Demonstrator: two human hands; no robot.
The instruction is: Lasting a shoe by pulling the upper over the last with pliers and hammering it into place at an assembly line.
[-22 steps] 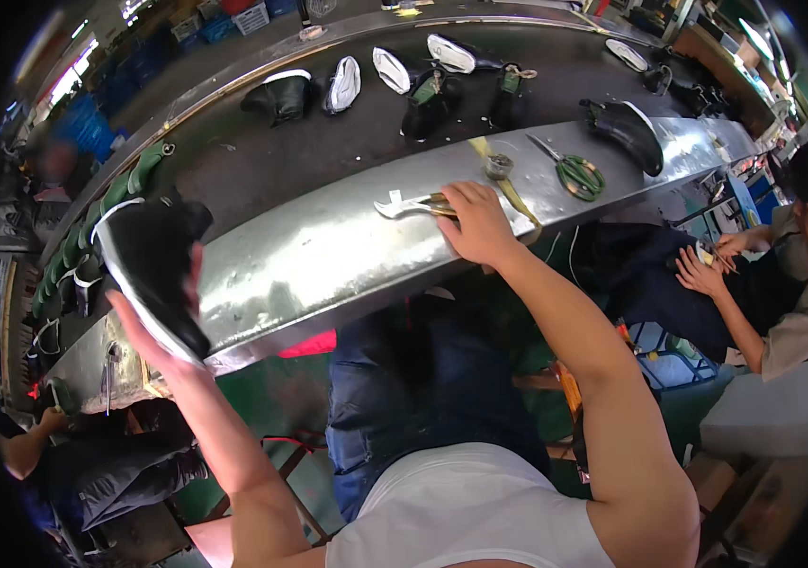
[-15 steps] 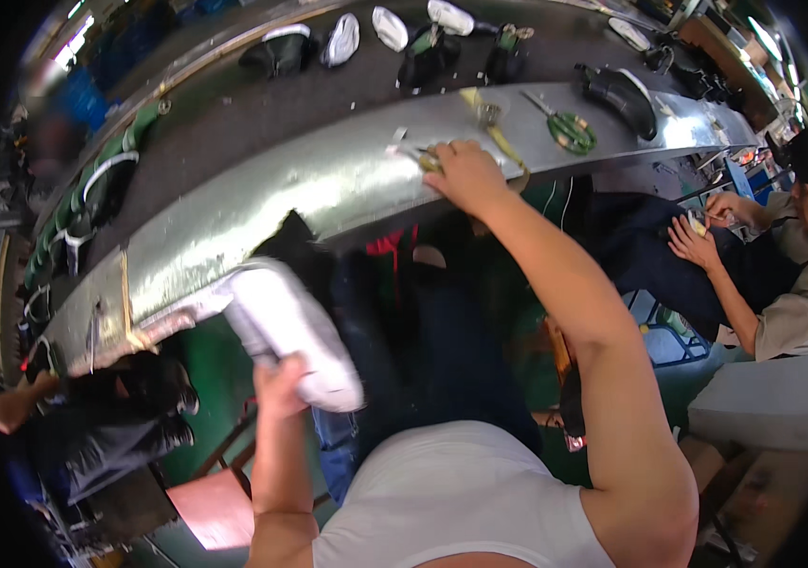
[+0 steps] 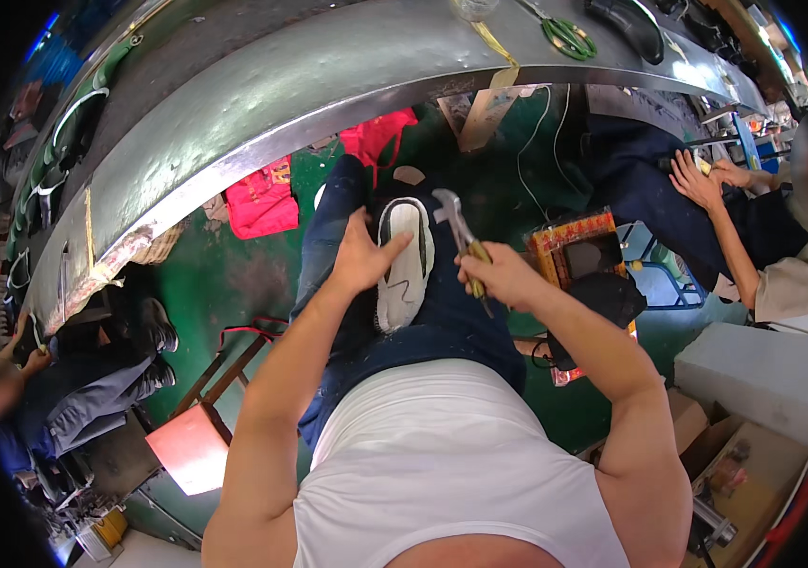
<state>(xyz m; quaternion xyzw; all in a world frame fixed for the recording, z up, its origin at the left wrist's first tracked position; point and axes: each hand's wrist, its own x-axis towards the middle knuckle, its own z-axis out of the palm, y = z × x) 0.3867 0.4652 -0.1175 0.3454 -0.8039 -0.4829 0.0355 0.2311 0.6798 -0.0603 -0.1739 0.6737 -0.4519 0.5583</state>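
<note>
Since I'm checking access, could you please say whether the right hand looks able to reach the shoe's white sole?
Probably yes: the right hand, gripping pincers, is near the sole with nothing apparent between; the left hand covers only part of it.

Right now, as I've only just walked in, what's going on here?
A seated person has a shoe over their lap, its pale sole facing up. Their left hand holds it, thumb across the sole. Their right hand grips a metal pincer-like tool, its head raised beside the shoe and not touching it. Green-handled scissors lie on the metal-topped bench in front. To the right, a co-worker handles something too small to make out.
</note>
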